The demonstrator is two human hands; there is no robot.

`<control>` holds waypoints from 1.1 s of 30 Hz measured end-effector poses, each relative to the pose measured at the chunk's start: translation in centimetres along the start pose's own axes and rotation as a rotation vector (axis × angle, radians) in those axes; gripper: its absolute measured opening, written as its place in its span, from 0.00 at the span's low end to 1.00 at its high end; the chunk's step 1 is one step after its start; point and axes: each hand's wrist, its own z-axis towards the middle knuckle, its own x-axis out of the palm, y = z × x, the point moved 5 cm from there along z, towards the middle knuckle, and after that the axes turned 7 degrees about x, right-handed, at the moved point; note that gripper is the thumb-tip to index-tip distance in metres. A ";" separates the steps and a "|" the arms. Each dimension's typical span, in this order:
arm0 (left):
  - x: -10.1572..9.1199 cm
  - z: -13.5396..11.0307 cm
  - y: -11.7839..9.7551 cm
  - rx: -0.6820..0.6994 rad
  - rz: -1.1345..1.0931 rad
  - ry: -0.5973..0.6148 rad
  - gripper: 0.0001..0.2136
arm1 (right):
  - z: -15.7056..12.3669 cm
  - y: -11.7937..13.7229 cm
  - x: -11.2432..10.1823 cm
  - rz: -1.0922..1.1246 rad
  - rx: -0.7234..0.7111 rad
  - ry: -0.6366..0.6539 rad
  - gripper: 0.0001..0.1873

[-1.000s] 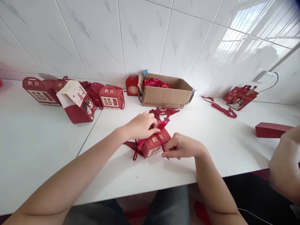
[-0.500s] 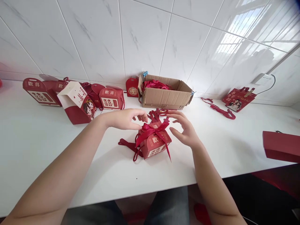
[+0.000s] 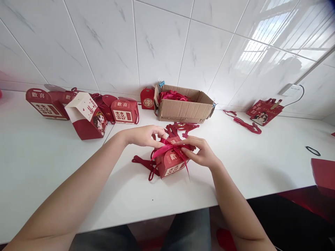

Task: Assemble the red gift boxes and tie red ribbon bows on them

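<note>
A small red gift box with gold characters stands in front of me on the white table. A red ribbon bow lies across its top. My left hand is closed on the bow's left loop, thumb and fingers pinched together. On the other side, my right hand pinches the bow's right loop, which its fingers partly cover. One ribbon tail hangs down the box's front. A twisted red cord handle hangs at the box's left side, over flat red strips on the table.
Behind the gift box, more red strips lie before a cardboard box of red ribbon. Several red gift boxes line the wall at left. Red bags, a black loop and a red box are at right.
Both hands have come in from beside the bow and taken hold of its loops. At the far right, the red box has shifted rightward, uncovering the black loop.
</note>
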 end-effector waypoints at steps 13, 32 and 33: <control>0.1 0.3 0.0 -0.028 -0.028 -0.048 0.18 | -0.2 0.0 1.1 0.062 0.053 0.103 0.21; 0.3 0.8 0.9 0.077 0.047 -0.139 0.14 | -0.5 -0.2 1.2 0.068 0.225 0.271 0.23; 0.3 0.9 0.9 0.075 0.039 -0.157 0.14 | -0.5 -0.2 1.2 0.073 0.217 0.260 0.23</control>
